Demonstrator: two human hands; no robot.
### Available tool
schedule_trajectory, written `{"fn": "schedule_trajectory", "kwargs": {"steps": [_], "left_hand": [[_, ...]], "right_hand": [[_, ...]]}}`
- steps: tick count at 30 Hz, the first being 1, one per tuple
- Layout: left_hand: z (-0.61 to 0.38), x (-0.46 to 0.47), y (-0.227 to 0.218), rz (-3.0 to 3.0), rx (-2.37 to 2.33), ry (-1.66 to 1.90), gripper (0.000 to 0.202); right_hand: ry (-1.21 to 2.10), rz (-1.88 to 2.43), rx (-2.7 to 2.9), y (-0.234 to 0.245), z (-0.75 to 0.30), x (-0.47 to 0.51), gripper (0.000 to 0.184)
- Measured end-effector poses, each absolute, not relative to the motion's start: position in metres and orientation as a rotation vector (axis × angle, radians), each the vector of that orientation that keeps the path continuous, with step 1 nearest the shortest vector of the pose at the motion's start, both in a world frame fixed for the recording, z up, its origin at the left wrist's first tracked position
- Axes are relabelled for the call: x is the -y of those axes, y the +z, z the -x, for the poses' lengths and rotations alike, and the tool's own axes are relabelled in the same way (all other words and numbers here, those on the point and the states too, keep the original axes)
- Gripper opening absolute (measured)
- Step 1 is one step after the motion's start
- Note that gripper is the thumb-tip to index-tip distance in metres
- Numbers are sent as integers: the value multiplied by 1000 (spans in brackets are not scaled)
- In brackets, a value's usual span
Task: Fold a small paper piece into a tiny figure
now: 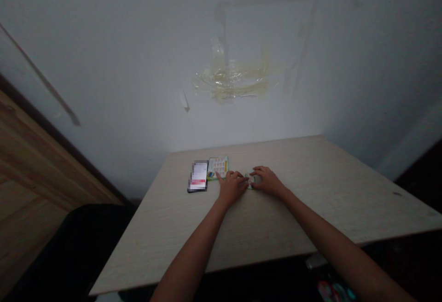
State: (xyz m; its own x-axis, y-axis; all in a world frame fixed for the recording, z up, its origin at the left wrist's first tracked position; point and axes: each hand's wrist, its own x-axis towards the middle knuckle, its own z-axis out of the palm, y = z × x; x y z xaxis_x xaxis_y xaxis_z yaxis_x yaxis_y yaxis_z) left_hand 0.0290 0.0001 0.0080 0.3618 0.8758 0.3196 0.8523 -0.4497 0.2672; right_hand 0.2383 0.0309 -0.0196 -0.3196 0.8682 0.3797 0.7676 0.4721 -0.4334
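My left hand [232, 185] and my right hand [266, 180] rest close together on the pale wooden table [311, 191]. Between their fingertips lies a small pale piece, perhaps folded paper [250, 180]; both hands pinch or press it with curled fingers. Just left of my left hand lies a colourful printed card [218, 166], and further left a dark phone [198, 176] with its screen lit. Much of the small piece is hidden by my fingers.
The table stands against a white wall with peeling tape residue [229, 81]. A wooden door or panel [31, 164] is at the left. A dark shape [79, 246], maybe a chair, sits at the table's near-left corner. Coloured items [333, 290] lie below the front edge.
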Motion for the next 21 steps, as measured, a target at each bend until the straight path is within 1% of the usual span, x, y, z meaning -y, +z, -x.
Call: {"fn": "schedule_trajectory", "kwargs": {"steps": [6, 12, 17, 21], "left_hand": [[-30, 2, 12, -2533, -1633, 596, 25], [-29, 1, 11, -2539, -1623, 611, 24], [-29, 1, 11, -2527, -1625, 625, 24], [-29, 0, 9, -2516, -1618, 645, 25]], "right_hand": [[231, 1331, 2196, -18, -241, -27, 49], [229, 1319, 2246, -16, -242, -25, 57], [221, 1327, 2245, -17, -242, -23, 59], [234, 1303, 2223, -18, -243, -22, 55]]}}
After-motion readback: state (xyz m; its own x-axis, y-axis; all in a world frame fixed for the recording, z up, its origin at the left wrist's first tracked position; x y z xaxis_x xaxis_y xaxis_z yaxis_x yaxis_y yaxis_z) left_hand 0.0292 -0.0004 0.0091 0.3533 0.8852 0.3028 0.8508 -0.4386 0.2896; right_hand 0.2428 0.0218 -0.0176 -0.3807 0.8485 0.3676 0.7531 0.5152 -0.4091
